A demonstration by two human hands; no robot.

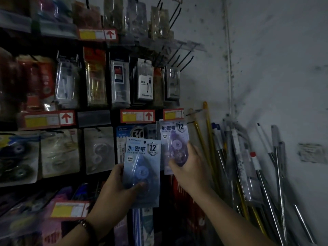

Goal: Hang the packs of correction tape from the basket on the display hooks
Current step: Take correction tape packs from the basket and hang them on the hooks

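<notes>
Head view: blue pack (142,167) in left hand (113,190), purple pack (174,142) (hanging) under right hand (188,167).

Dim room; stained white wall (275,68) with poles (248,174) leaning against it.

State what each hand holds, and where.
Left hand grips the blue pack at its lower left edge; right hand presses the purple pack's lower part.
</notes>
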